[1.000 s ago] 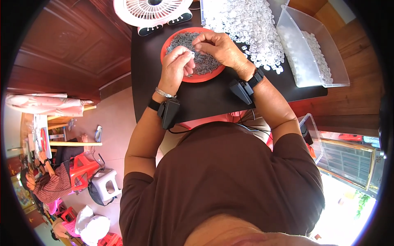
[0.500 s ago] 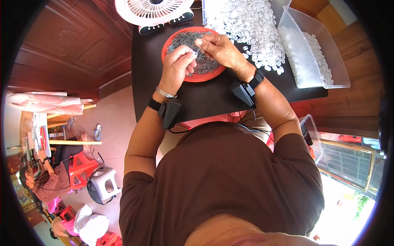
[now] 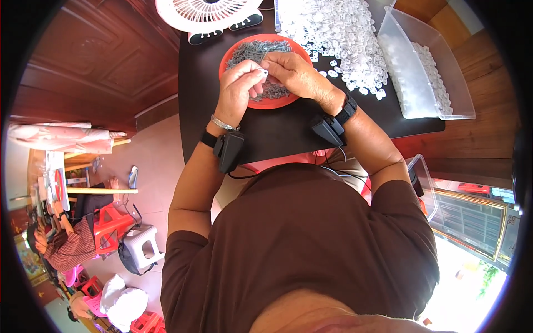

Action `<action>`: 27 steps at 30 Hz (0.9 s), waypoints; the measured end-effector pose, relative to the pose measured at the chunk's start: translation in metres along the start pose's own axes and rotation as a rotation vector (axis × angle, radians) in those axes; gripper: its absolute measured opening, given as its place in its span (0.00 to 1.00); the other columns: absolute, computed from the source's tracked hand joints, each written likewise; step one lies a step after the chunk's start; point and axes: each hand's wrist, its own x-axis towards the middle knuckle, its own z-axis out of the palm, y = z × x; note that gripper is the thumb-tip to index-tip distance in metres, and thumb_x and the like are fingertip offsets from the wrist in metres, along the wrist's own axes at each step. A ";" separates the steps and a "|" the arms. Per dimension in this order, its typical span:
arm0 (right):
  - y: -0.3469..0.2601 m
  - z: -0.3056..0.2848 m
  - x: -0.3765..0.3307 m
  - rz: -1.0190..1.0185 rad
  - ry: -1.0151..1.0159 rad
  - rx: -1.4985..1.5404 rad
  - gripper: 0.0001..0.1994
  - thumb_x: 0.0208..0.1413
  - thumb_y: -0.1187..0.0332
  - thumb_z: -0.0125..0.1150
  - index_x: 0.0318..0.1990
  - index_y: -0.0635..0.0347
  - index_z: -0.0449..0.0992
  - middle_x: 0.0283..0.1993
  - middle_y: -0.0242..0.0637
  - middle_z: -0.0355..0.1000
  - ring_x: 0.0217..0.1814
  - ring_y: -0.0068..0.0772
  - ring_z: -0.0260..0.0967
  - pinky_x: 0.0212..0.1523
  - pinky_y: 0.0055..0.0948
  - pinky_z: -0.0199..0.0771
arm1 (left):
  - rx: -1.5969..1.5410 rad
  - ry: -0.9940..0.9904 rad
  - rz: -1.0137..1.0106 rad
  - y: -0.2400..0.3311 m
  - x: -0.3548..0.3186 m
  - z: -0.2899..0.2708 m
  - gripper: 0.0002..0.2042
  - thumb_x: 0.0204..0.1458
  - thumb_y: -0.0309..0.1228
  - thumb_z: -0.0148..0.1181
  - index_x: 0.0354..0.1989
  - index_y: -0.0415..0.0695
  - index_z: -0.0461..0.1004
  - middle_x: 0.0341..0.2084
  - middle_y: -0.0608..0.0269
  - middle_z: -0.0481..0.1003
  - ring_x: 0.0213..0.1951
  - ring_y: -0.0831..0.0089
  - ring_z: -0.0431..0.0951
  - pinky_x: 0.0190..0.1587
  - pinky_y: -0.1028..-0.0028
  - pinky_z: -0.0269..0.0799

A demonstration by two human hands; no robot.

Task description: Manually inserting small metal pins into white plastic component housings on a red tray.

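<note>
White small ring piece (image 3: 264,71) pinched between left hand (image 3: 237,91), right hand (image 3: 294,75) grips.

Both hands are over the red bowl (image 3: 265,102) at the upper middle of the frame, so there is little room there. Just above the bowl stands a white fan (image 3: 206,14), which closes the way upward. To the right, a heap of small white plastic pieces (image 3: 338,33) and a clear plastic bin (image 3: 413,100) block the path. Bare dark tabletop (image 3: 277,130) lies below the bowl, and a strip to its left.
</note>
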 end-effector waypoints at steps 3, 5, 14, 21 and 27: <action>0.004 -0.001 0.000 -0.010 -0.039 -0.149 0.11 0.63 0.66 0.47 0.31 0.63 0.70 0.24 0.25 0.63 0.27 0.16 0.58 0.30 0.20 0.62 | -0.094 0.001 -0.038 0.000 0.000 -0.001 0.09 0.54 0.31 0.50 0.27 0.40 0.71 0.21 0.67 0.71 0.22 0.82 0.68 0.24 0.82 0.59; -0.002 -0.002 -0.002 -0.053 -0.035 -0.122 0.09 0.61 0.68 0.48 0.33 0.64 0.70 0.26 0.26 0.64 0.30 0.16 0.59 0.33 0.20 0.63 | -0.178 0.020 -0.092 0.003 0.000 -0.003 0.08 0.54 0.30 0.49 0.27 0.40 0.71 0.21 0.67 0.71 0.21 0.81 0.68 0.23 0.82 0.59; -0.004 -0.023 0.002 -0.078 -0.082 -0.013 0.05 0.57 0.73 0.55 0.37 0.64 0.74 0.34 0.28 0.70 0.39 0.17 0.65 0.43 0.20 0.65 | 0.192 0.047 0.088 -0.010 0.003 0.001 0.06 0.53 0.30 0.52 0.28 0.41 0.72 0.23 0.69 0.70 0.23 0.84 0.68 0.24 0.83 0.60; -0.013 -0.024 -0.002 -0.110 -0.127 -0.132 0.05 0.57 0.72 0.54 0.37 0.65 0.73 0.32 0.28 0.71 0.37 0.18 0.65 0.43 0.21 0.66 | 0.241 0.006 -0.016 -0.006 0.000 0.002 0.07 0.55 0.30 0.52 0.28 0.42 0.70 0.21 0.72 0.68 0.22 0.86 0.66 0.22 0.83 0.59; -0.014 -0.024 -0.002 -0.126 -0.124 -0.206 0.05 0.57 0.72 0.54 0.36 0.64 0.74 0.30 0.29 0.71 0.35 0.18 0.65 0.40 0.21 0.66 | 0.348 0.034 0.148 -0.016 0.003 -0.001 0.06 0.54 0.29 0.52 0.28 0.41 0.70 0.22 0.71 0.68 0.22 0.85 0.66 0.22 0.83 0.59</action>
